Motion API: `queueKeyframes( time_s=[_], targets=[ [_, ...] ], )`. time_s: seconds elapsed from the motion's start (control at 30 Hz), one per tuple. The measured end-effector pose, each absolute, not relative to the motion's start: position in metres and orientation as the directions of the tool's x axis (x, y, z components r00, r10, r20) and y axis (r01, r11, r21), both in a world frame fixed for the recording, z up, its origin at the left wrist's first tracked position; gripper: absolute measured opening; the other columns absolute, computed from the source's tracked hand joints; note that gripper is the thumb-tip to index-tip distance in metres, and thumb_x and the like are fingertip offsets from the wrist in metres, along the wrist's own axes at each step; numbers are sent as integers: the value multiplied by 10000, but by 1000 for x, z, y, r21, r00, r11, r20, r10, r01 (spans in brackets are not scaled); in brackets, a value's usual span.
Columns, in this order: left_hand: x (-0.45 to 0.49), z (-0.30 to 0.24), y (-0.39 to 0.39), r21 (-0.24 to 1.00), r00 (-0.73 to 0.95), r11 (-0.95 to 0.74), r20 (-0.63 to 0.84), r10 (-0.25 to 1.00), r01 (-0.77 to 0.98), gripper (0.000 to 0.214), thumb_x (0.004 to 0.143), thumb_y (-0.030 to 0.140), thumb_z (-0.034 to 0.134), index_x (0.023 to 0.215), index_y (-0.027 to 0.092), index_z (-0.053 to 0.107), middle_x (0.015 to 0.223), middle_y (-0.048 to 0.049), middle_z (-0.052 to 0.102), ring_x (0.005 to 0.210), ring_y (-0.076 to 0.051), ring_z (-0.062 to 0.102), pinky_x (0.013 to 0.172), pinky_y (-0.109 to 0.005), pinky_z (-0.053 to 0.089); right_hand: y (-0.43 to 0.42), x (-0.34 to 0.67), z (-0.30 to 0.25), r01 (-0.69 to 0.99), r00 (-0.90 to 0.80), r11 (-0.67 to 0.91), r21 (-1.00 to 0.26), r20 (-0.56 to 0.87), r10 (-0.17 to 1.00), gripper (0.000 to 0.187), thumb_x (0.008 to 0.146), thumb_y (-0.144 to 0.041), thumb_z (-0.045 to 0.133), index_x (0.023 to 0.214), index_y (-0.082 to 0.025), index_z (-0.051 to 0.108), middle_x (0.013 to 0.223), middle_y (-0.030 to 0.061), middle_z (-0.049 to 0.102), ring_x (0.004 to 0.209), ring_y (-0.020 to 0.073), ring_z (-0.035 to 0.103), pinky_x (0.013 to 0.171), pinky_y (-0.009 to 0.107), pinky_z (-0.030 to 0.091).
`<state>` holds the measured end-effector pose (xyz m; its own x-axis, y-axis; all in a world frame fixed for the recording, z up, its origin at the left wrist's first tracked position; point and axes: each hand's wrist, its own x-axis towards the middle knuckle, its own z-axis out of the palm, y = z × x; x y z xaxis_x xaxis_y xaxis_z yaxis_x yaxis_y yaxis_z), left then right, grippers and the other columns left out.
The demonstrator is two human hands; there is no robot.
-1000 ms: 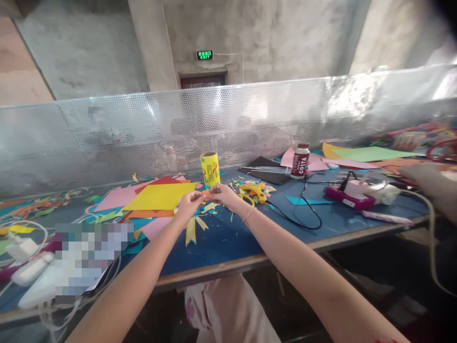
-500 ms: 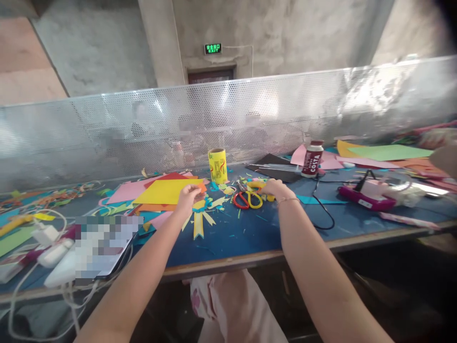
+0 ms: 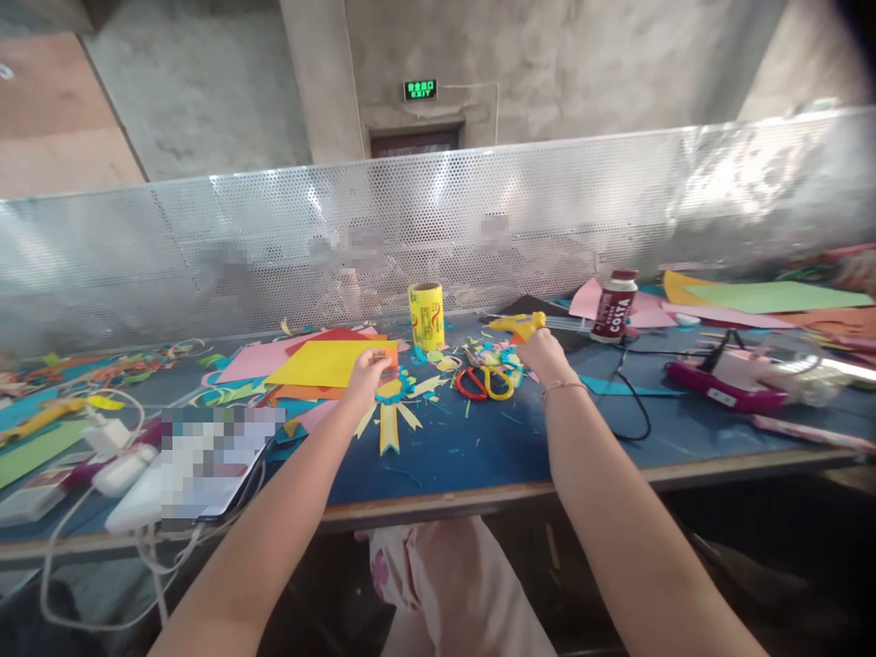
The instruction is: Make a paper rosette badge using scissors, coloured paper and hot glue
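Observation:
My right hand (image 3: 544,354) is wrapped round the handle of a yellow glue gun (image 3: 518,324), held up off the table with its nozzle pointing left. Between the fingertips of my left hand (image 3: 371,367) is a small orange paper piece (image 3: 391,350). Just below that hand, a paper rosette (image 3: 391,391) with a blue rim and pale yellow strips lies on the table; my wrist partly covers it. Scissors (image 3: 484,383) with one red and one yellow handle lie between my hands. A yellow tape roll (image 3: 426,317) stands upright behind them.
Yellow paper (image 3: 318,363) and other coloured sheets lie left of centre. A brown bottle (image 3: 616,306) stands right, near a purple power strip (image 3: 724,387) and a black cable (image 3: 630,401). A phone (image 3: 223,470) and white cables occupy the left front. A perforated metal screen (image 3: 287,246) runs behind.
My right hand has lifted the glue gun off the table among the paper scraps. My left hand stays by the rosette with the orange paper. The view has shifted slightly.

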<state>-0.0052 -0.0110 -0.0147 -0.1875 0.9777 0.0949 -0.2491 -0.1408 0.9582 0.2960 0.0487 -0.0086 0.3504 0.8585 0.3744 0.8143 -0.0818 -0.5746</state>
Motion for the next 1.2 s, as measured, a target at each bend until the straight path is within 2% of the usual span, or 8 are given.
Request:
queueKeyframes(
  time_s=[0.07, 0.1, 0.23, 0.4, 0.53, 0.73, 1.0, 1.2],
  targets=[
    [-4, -16, -11, 964, -176, -136, 96, 980, -230, 147, 739, 56, 555, 825, 152, 484, 728, -9, 584, 617, -127, 637, 636, -280, 531, 44, 286, 0, 753, 409, -116, -648, 322, 854, 385, 732, -220, 581, 1088, -77, 547, 942, 199, 641, 850, 263, 621, 682, 343, 459],
    [-4, -17, -10, 966, -173, -138, 101, 980, -220, 146, 745, 58, 558, 827, 152, 481, 750, -18, 591, 635, -130, 642, 644, -283, 533, 42, 279, 3, 723, 392, -81, -686, 312, 865, 392, 732, -243, 583, 1088, -85, 541, 952, 182, 642, 837, 247, 619, 670, 325, 455],
    [-5, -20, -9, 967, -171, -154, 120, 978, -203, 146, 760, 69, 564, 821, 155, 464, 796, -36, 606, 673, -136, 651, 687, -306, 542, 30, 245, 8, 619, 208, 191, -762, 394, 895, 458, 723, -497, 583, 1011, -142, 550, 906, 104, 650, 760, 197, 601, 624, 288, 440],
    [-9, -20, -8, 973, -192, -134, 97, 977, -189, 138, 760, 73, 572, 807, 155, 472, 715, -3, 584, 585, -118, 632, 713, -327, 541, 16, 212, 0, 730, 43, 273, -626, 441, 897, 457, 713, -589, 556, 919, -181, 561, 863, 83, 652, 775, 208, 600, 604, 271, 405],
    [-12, -21, -8, 985, -181, -107, 82, 980, -133, 134, 740, 96, 614, 793, 150, 503, 679, 3, 586, 551, -108, 612, 696, -319, 540, 9, 202, -3, 838, -32, 250, -484, 415, 909, 412, 749, -557, 526, 920, -183, 558, 864, 100, 665, 760, 219, 610, 563, 262, 365],
    [-12, -25, -8, 997, -135, -66, 60, 989, -42, 133, 692, 122, 673, 740, 141, 550, 675, -16, 615, 548, -116, 614, 616, -271, 531, 5, 199, -4, 899, -111, 271, -345, 419, 901, 353, 772, -468, 509, 956, -170, 552, 857, 111, 675, 739, 216, 616, 540, 258, 334],
    [-11, -27, -6, 996, -132, -63, 54, 990, -69, 157, 659, 124, 710, 716, 140, 564, 645, -30, 629, 538, -126, 622, 621, -278, 530, 9, 199, -7, 912, -128, 274, -305, 424, 896, 366, 783, -469, 481, 952, -157, 568, 804, 110, 669, 678, 200, 605, 517, 256, 308],
    [-12, -26, -7, 996, -125, -70, 62, 990, -57, 97, 712, 112, 649, 724, 145, 559, 658, -25, 617, 560, -133, 632, 658, -300, 542, 10, 199, -8, 905, -150, 298, -302, 429, 891, 346, 779, -454, 491, 922, -152, 581, 783, 105, 666, 661, 188, 601, 523, 251, 311]
  ],
)
